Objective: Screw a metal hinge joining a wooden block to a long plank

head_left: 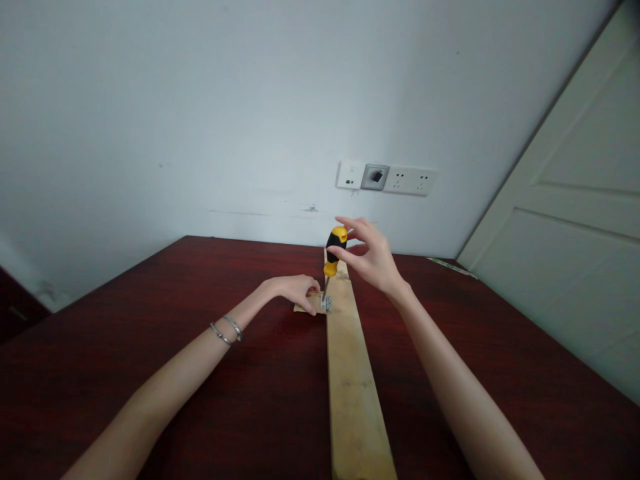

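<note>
My right hand (373, 257) grips a yellow-and-black screwdriver (337, 248) between thumb and fingers. The screwdriver stands nearly upright, its thin shaft slanting down to a small metal hinge (326, 303). That hinge bridges a long wooden board (353, 373) and a small flat wooden piece (301, 308) on the board's left side. With thumb and fingers closed about the small piece, my left hand (299, 289) steadies it beside the hinge. The exact spot where the screwdriver tip meets the hinge is too small to make out.
A dark red-brown tabletop (240, 413) carries the board, which runs from the near edge toward the wall. On the white wall (250, 120) is a row of sockets (410, 181). A pale panelled door (575, 200) rises at the right, with a thin strip (450, 267) near it.
</note>
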The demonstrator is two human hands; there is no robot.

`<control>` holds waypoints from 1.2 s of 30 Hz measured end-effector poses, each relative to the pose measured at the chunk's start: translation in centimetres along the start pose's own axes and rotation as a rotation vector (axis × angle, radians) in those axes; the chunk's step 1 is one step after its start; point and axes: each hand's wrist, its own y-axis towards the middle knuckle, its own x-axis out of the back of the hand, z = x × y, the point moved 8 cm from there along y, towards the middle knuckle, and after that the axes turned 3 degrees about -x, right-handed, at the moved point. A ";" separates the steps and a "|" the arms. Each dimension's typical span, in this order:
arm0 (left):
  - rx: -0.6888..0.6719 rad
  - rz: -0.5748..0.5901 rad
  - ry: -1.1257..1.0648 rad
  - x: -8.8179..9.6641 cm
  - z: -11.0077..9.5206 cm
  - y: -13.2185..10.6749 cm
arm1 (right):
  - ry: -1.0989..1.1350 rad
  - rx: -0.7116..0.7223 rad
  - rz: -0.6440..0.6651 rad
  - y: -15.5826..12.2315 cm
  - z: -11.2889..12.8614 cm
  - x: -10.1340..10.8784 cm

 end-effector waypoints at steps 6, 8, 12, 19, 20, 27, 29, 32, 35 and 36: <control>-0.033 0.044 0.065 -0.3 0.0 0.3 | 0.282 -0.368 -0.305 0.2 -6.1 2.4; -0.034 0.041 0.079 -0.4 0.0 0.3 | 0.394 -0.533 -0.360 -0.2 -8.8 2.7; -0.037 0.042 0.086 -0.5 -0.1 0.2 | 0.427 -0.788 -0.314 -1.5 -13.3 2.1; -0.028 0.054 0.110 -0.7 0.0 0.2 | 0.350 -1.001 -0.152 -4.6 -18.6 -0.9; -0.029 0.054 0.111 -0.8 -0.1 0.2 | 0.345 -1.024 -0.138 -5.1 -19.1 -1.3; -0.033 0.071 0.089 -1.0 0.0 0.2 | 0.380 -1.107 -0.073 -6.7 -21.1 -2.9; -0.037 0.081 0.082 -1.1 -0.1 0.2 | 0.403 -1.114 -0.055 -6.8 -21.2 -3.2; -0.033 0.090 0.083 -1.1 -0.2 0.2 | 0.427 -1.124 -0.045 -6.8 -21.2 -3.4; -0.025 0.087 0.072 -1.1 0.1 0.2 | 0.439 -1.140 -0.043 -6.9 -21.1 -3.5; -0.021 0.085 0.053 -1.1 0.3 0.2 | 0.443 -1.146 -0.042 -7.0 -21.1 -3.5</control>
